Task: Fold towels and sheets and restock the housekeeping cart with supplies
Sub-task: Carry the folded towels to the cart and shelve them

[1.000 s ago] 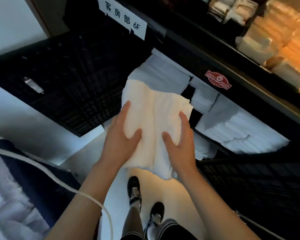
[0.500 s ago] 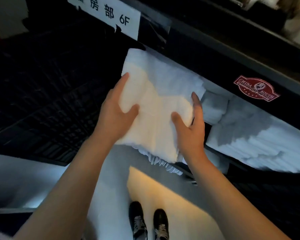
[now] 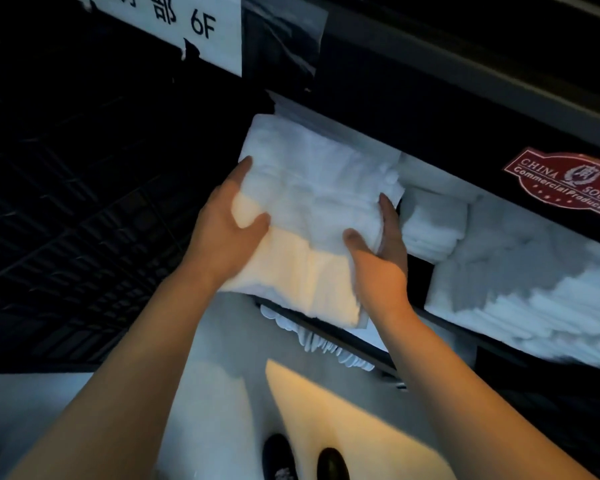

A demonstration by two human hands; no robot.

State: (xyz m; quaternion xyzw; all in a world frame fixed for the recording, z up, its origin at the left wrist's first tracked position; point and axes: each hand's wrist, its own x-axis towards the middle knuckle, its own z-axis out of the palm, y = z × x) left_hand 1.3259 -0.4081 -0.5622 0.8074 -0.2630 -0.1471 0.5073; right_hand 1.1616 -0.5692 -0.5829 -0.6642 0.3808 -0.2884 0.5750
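A folded white towel [image 3: 312, 216] lies partly inside the shelf opening of the black housekeeping cart [image 3: 430, 109], its near half still sticking out over the shelf edge. My left hand [image 3: 222, 233] grips its left edge, thumb on top. My right hand [image 3: 378, 251] holds its right edge, thumb on top and fingers along the side. The towel's far end rests on folded white linen inside the shelf.
More folded white towels [image 3: 433, 223] and a larger white stack [image 3: 520, 289] fill the shelf to the right. A black slatted crate wall [image 3: 66, 220] stands at the left. A white label reading "6F" [image 3: 187, 26] and a red brand sticker [image 3: 565, 181] are on the cart. My shoes [image 3: 305, 459] stand on the pale floor below.
Both hands have pushed the towel up and forward, from in front of the cart into the shelf opening. The camera has moved closer to the cart.
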